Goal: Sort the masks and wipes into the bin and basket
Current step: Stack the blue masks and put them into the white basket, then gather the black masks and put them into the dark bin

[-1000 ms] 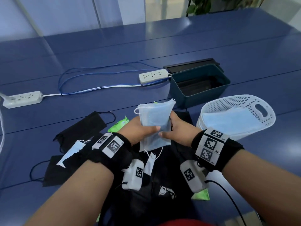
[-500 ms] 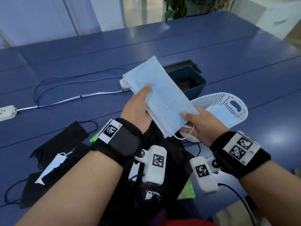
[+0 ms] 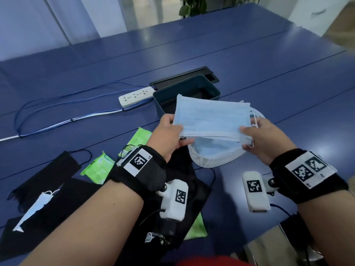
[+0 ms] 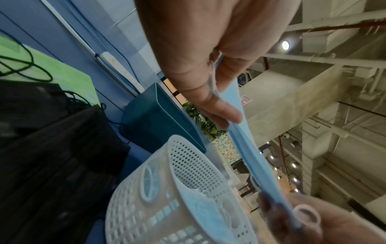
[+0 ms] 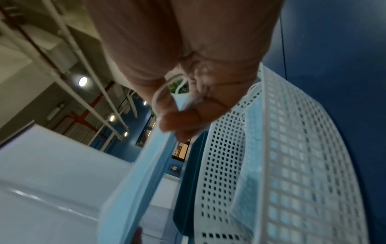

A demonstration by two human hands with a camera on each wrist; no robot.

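Note:
A stack of light blue masks (image 3: 211, 118) hangs level over the white perforated basket (image 3: 213, 160). My left hand (image 3: 169, 135) pinches its left end and my right hand (image 3: 263, 139) pinches its right end. The left wrist view shows the blue stack (image 4: 250, 158) edge-on above the basket (image 4: 177, 206), held by my left hand (image 4: 215, 105). My right hand (image 5: 183, 118) holds the stack (image 5: 142, 181) beside the basket (image 5: 282, 165). More blue masks lie inside the basket. The teal bin (image 3: 188, 93) stands behind it. Green wipe packs (image 3: 99, 167) and black masks (image 3: 51, 169) lie at the left.
A white power strip (image 3: 136, 96) with blue and white cables (image 3: 57, 120) lies left of the bin. A black lid or tray (image 3: 184, 75) sits behind the bin. Another blue mask (image 3: 34, 212) rests on the black masks near the front left edge.
The blue stack has turned from upright to level and moved right, over the basket. Both hands now hold its ends; the head view has shifted right.

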